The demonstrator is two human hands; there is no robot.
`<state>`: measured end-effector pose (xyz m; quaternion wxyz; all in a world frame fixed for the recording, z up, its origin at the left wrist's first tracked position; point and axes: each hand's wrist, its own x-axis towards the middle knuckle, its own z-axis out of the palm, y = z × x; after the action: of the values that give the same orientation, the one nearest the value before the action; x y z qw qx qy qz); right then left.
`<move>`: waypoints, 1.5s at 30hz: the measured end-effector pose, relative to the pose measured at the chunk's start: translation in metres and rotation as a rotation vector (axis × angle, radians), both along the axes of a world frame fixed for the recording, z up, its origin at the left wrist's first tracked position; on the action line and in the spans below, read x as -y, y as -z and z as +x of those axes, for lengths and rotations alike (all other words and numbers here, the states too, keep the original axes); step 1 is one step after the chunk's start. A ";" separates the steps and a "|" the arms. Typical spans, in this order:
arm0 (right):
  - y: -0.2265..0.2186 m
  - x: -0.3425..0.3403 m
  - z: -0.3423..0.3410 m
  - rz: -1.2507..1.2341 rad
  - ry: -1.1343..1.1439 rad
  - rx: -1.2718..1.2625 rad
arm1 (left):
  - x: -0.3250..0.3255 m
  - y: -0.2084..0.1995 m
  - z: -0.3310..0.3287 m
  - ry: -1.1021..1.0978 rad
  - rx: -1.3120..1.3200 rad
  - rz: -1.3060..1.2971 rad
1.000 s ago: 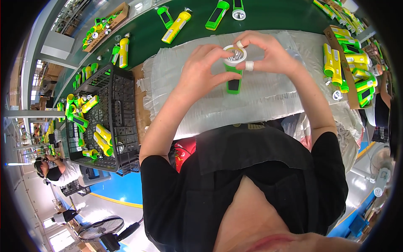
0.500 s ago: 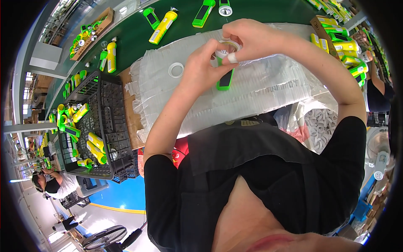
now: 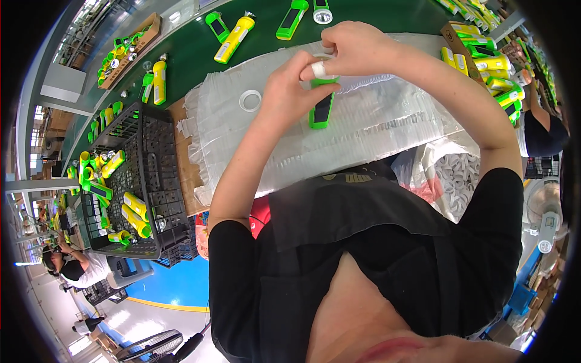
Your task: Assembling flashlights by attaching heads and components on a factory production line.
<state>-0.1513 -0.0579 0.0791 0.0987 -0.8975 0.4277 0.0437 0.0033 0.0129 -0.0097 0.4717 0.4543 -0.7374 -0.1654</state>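
A green flashlight [image 3: 321, 112] with a dark panel lies on the plastic-covered work surface, its head toward the far side. My left hand [image 3: 290, 88] curls round the left side of that head, thumb reaching across the body. From the far right, my right hand [image 3: 358, 49] grips the head's rim; a white wrap covers its thumb. Between the fingers part of a pale ring shows, while the rest of the head is hidden. A loose white ring [image 3: 250, 101] lies left of my left hand.
A black crate [image 3: 166, 175] holding green and yellow flashlights stands at the left. More flashlights [image 3: 235, 39] lie along the green bench [image 3: 193, 60]. At the right are a cardboard box [image 3: 461, 51] of flashlights and a bag of white rings [image 3: 454, 181]. People work nearby.
My right thumb has moved up and left over the flashlight's head, covering the clear round opening seen before. Both hands have shifted slightly away from me.
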 end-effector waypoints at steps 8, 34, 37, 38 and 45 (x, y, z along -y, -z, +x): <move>0.009 0.000 -0.002 -0.020 0.005 0.046 | 0.002 0.004 -0.001 0.003 0.019 -0.034; 0.101 0.130 -0.043 -0.360 0.333 0.940 | 0.149 0.037 0.002 -0.164 0.324 -0.028; 0.108 0.203 -0.078 -0.404 0.629 1.094 | 0.200 0.056 0.028 -0.339 0.386 -0.177; 0.116 0.224 -0.088 -0.444 0.669 1.155 | 0.213 0.063 0.029 -0.383 0.432 -0.109; 0.181 0.283 -0.122 -0.652 0.852 0.271 | 0.242 0.100 0.030 -0.348 0.418 0.142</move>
<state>-0.2736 -0.3413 -0.1016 -0.1210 -0.6269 0.7278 -0.2503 0.0332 -0.2294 -0.1099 0.2977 0.6304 -0.7160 -0.0361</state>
